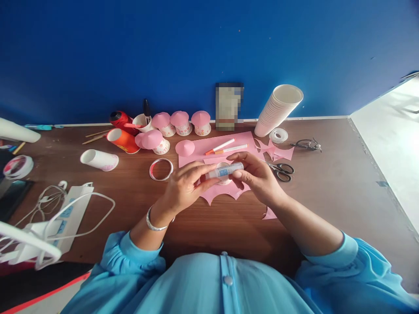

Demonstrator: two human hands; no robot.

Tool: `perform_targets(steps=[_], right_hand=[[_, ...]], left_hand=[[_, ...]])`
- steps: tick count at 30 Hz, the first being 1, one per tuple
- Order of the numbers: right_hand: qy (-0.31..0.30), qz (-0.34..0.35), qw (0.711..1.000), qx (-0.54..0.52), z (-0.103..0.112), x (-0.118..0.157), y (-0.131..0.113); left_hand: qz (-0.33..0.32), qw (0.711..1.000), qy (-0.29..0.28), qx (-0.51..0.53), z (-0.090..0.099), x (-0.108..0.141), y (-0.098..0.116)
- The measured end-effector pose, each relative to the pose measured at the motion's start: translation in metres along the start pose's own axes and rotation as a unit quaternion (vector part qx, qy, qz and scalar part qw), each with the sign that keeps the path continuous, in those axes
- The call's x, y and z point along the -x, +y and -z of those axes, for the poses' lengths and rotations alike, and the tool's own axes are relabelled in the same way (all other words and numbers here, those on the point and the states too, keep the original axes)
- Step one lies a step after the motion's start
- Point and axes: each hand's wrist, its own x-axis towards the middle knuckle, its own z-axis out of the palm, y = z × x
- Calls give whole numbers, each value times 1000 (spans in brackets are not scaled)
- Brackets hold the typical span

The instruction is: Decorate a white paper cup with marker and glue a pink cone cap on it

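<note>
Both my hands hold a white glue stick [225, 171] crosswise above the table. My left hand [185, 186] grips its left end and my right hand [257, 174] grips its right end. Under them lies a pink paper piece with a scalloped edge [222, 192] and a small white paper cup [224, 167], partly hidden by the stick. A larger pink sheet [199, 150] lies just beyond, with two orange-tipped markers [225, 147] on it and a pink paper cone [185, 148].
Several pink-topped cups [181, 123] stand by the blue wall. A stack of white cups [278, 109] leans at the back right. Scissors [282, 170], a tape roll [278, 135], a ring [161, 169], a lying cup [99, 159] and a power strip [67, 216] with cables surround the work spot.
</note>
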Motion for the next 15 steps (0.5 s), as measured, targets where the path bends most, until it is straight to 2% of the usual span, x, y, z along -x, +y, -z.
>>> perform_targets(steps=[5,9,11,13,14,15], right_hand=[[11,-27,1000,3,-9,18,-2],[19,2,998,57,-16,36,-8],[3,32,994,103,-16,43,-12],[10,70,986,151,-11,50,-20],[26,96,981,169,-4,52,-25],[105,120,971,176,4,54,-31]], left_hand=[[-31,997,-9,-68,0,4,14],[-9,999,-47,-17,7,5,26],[7,997,-75,23,14,8,30],[43,994,-80,64,24,15,29],[86,990,-69,86,29,20,24],[157,981,-42,103,35,27,18]])
